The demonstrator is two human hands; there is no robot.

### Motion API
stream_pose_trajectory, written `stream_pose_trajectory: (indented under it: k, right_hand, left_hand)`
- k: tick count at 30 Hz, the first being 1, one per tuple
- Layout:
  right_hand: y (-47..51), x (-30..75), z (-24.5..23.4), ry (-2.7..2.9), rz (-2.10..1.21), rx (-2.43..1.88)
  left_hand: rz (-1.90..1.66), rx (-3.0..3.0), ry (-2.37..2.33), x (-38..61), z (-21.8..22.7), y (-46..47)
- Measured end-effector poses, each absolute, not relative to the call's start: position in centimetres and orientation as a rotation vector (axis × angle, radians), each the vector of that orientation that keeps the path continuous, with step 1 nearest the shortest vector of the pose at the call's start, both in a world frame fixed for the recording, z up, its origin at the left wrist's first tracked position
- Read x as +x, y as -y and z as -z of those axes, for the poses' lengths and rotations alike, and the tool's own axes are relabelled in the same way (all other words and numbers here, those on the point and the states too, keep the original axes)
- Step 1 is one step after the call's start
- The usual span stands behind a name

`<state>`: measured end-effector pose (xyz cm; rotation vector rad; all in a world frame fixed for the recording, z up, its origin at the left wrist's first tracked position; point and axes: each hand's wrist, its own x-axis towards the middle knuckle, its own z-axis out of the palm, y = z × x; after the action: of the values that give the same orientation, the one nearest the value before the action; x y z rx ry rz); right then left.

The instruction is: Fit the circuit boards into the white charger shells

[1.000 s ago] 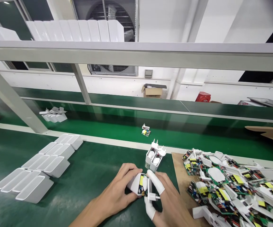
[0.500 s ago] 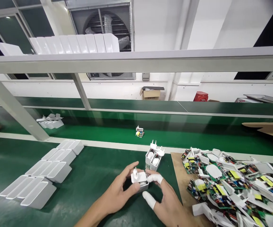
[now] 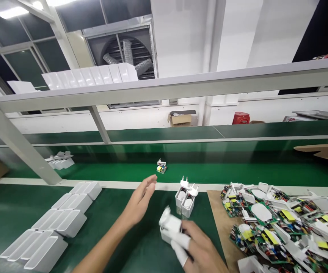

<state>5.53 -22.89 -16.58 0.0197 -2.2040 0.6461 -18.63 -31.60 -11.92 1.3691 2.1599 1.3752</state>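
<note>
My right hand (image 3: 202,246), with white covers on its thumb and a finger, is closed around a white plug adapter (image 3: 168,223), its plug lid lying over the box-shaped housing. My left hand (image 3: 139,201) is off the adapter, fingers stretched together toward the green belt and holding nothing. Beyond that hand, a small circuit board with a white plug piece (image 3: 161,167) lies on the belt. Just past my right hand stand two white housings (image 3: 185,201) with boards inside and pronged lids tilted on top.
Rows of open white housings (image 3: 58,216) stand on the left of the green table. A heap of circuit boards (image 3: 277,223) covers brown cardboard (image 3: 217,208) on the right. More white parts (image 3: 61,161) sit on the belt (image 3: 118,172) behind the slanted post (image 3: 24,140).
My left hand has let go of the adapter and moved up and left toward the belt. My right hand keeps the adapter, lower and tilted. The camera view has tipped up.
</note>
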Motion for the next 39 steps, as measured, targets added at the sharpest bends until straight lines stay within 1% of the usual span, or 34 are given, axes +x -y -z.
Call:
stream_pose_trajectory:
  k: [3, 6, 10, 13, 17, 21, 25, 27, 30, 32, 35, 39]
  right_hand:
    - [22.7, 5.7, 17.2, 2.41, -0.665, -0.018]
    - [22.8, 5.4, 18.1, 2.426, -0.677, -0.078]
    - [22.7, 5.1, 18.6, 2.364, -0.658, -0.047]
    - [22.7, 5.3, 18.3, 2.355, -0.658, -0.028]
    - [22.9, 5.7, 18.0, 2.372, -0.617, -0.036]
    - [23.3, 5.9, 18.3, 2.367, -0.566, -0.057]
    - [23.4, 5.8, 18.7, 2.363, -0.607, -0.044]
    - [23.4, 5.7, 18.5, 2.373, -0.635, -0.041]
    - [23.4, 5.8, 17.6, 2.318, -0.674, 0.002]
    - [23.4, 5.9, 16.8, 2.212, -0.708, 0.03]
    - [23.4, 6.0, 16.3, 2.2, -0.734, 0.015]
    - [23.6, 5.9, 16.9, 2.395, -0.699, -0.013]
  left_hand:
    - [-1.276, 1.333, -2.329, -22.9, 12.2, 27.4]
    - [-1.177, 1.254, -2.49, -26.0, 13.4, 23.2]
    - [-1.104, 1.161, -2.66, -27.4, 14.7, 19.8]
    - [-1.108, 1.128, -2.727, -27.1, 14.6, 19.6]
    - [-1.104, 1.192, -2.711, -25.2, 14.3, 23.6]
    - [-1.02, 1.292, -2.666, -22.2, 14.6, 31.9]
    - [-0.983, 1.289, -2.718, -19.3, 14.0, 38.3]
    - [-1.085, 1.293, -2.598, -17.7, 13.3, 39.6]
    - [-1.296, 1.324, -2.068, -15.0, 12.9, 39.8]
    - [-1.374, 1.316, -1.818, -13.2, 13.4, 39.4]
    - [-1.406, 1.286, -1.744, -11.4, 14.7, 38.8]
    - [-1.418, 1.252, -1.832, -10.6, 15.5, 38.2]
